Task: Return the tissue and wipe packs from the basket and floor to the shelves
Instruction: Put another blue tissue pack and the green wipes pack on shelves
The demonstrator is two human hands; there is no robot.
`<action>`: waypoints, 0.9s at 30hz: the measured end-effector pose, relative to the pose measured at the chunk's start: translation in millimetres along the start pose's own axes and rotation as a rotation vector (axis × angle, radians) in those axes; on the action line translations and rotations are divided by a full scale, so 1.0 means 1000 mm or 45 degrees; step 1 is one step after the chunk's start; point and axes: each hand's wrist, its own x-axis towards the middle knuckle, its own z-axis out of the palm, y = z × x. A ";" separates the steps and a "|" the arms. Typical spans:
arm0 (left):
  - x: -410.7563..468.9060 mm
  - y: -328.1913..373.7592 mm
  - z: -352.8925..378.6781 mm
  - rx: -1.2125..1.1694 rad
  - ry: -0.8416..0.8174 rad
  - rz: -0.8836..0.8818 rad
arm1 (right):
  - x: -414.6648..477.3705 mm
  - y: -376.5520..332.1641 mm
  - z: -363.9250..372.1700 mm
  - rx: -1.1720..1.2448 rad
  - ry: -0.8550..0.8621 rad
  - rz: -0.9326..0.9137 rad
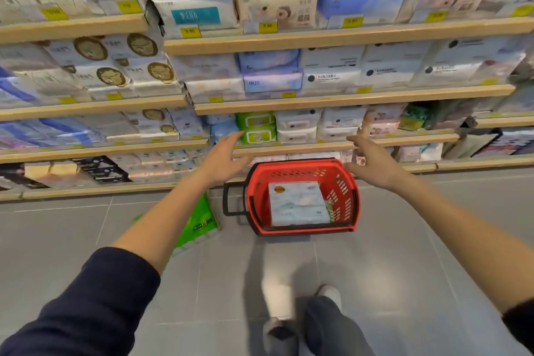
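A red basket (345,196) with a black handle stands on the grey floor in front of the shelves. Inside it lies a pale blue-white tissue pack (297,202). A green pack (196,225) lies on the floor to the basket's left, partly hidden behind my left forearm. My left hand (224,160) is stretched out above the basket's left side, fingers apart and empty. My right hand (372,163) hovers above the basket's right side, also spread and empty. Neither hand touches a pack.
Wooden shelves (318,100) packed with tissue and wipe packs fill the wall ahead, with yellow price tags on the edges. Green wipe packs (255,127) sit on the shelf just beyond my left hand. My feet are on the tiled floor below.
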 end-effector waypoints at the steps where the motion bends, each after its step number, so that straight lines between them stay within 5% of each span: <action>1: 0.003 0.000 0.010 -0.010 -0.023 -0.016 | 0.001 0.007 0.004 0.001 -0.011 0.019; 15: 0.070 -0.016 0.142 -0.087 -0.262 -0.292 | 0.064 0.127 0.028 0.146 -0.286 0.258; 27: 0.148 -0.121 0.244 -0.267 -0.410 -0.527 | 0.168 0.209 0.154 0.160 -0.493 0.329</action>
